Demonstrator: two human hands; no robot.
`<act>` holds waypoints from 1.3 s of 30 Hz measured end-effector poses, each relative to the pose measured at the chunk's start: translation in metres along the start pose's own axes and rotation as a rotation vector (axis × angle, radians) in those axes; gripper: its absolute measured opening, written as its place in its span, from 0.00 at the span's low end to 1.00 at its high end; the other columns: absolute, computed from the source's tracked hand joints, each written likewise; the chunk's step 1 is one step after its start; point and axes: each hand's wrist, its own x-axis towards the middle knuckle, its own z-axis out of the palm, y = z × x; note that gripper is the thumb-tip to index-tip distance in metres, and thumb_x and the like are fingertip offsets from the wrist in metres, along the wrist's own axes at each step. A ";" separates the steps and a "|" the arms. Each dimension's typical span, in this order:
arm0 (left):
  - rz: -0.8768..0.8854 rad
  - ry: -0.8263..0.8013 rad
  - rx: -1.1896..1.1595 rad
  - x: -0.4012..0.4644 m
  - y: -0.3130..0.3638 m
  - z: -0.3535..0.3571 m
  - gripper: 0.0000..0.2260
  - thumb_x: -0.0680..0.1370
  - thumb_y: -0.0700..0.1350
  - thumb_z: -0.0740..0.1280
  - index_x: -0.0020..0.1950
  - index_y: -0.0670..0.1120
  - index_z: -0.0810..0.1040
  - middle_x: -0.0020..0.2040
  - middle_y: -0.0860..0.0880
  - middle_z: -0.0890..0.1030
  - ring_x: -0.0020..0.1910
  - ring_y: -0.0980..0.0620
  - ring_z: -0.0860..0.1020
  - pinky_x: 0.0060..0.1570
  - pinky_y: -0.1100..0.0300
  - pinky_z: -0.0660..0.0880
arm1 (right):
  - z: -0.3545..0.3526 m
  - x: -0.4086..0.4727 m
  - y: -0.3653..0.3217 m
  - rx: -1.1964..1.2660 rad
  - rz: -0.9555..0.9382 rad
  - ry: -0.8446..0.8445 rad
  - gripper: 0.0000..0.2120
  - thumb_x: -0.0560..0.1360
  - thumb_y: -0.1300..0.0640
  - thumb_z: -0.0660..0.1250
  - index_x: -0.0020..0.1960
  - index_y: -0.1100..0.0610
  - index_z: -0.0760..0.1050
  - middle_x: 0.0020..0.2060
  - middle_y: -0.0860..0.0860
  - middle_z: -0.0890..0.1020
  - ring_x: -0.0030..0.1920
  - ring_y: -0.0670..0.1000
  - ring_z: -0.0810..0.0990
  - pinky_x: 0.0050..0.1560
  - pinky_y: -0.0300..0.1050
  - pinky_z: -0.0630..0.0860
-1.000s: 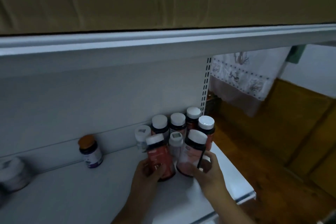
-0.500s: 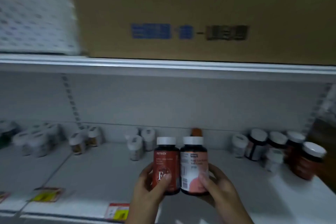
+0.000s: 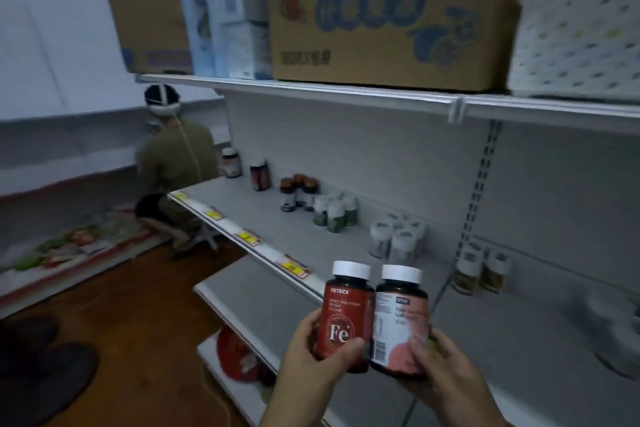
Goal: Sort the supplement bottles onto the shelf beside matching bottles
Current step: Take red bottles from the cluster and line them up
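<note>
Red bottle [image 3: 343, 321] gripped in left hand [image 3: 313, 347], pink bottle [image 3: 401, 326] in right hand [image 3: 440, 367]: two bottles.

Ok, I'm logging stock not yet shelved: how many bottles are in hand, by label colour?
red-label bottle, in the left hand: 1
pink-label bottle, in the right hand: 1
Total: 2

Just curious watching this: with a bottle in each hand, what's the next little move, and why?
Probably carry the red Fe bottle in the left hand toward the dark red bottle far down the shelf; it looks the closest match.
</note>
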 end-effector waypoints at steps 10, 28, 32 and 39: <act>-0.072 0.133 0.144 0.139 0.027 -0.139 0.35 0.50 0.54 0.79 0.56 0.47 0.77 0.49 0.43 0.83 0.48 0.44 0.83 0.43 0.56 0.79 | 0.144 0.146 0.041 -0.016 0.082 -0.208 0.14 0.67 0.63 0.73 0.51 0.59 0.76 0.37 0.55 0.87 0.37 0.54 0.84 0.35 0.44 0.82; -0.013 0.017 0.409 0.439 0.046 -0.262 0.22 0.64 0.41 0.78 0.52 0.54 0.72 0.48 0.55 0.80 0.46 0.59 0.80 0.45 0.63 0.76 | 0.307 0.353 0.069 0.025 -0.006 -0.058 0.15 0.72 0.67 0.66 0.55 0.53 0.73 0.39 0.48 0.87 0.42 0.48 0.85 0.44 0.43 0.76; 0.001 -0.128 0.538 0.515 0.036 -0.267 0.26 0.63 0.44 0.79 0.57 0.49 0.74 0.49 0.52 0.79 0.43 0.61 0.76 0.40 0.67 0.72 | 0.337 0.375 0.080 0.032 0.006 0.070 0.16 0.72 0.71 0.65 0.55 0.56 0.73 0.42 0.51 0.86 0.40 0.46 0.85 0.35 0.35 0.80; 0.120 -0.287 0.667 0.592 0.021 -0.268 0.19 0.65 0.46 0.76 0.54 0.53 0.75 0.51 0.52 0.81 0.49 0.52 0.79 0.51 0.58 0.74 | 0.365 0.398 0.091 0.013 -0.032 0.325 0.28 0.66 0.67 0.73 0.64 0.61 0.69 0.51 0.59 0.82 0.43 0.49 0.84 0.33 0.33 0.79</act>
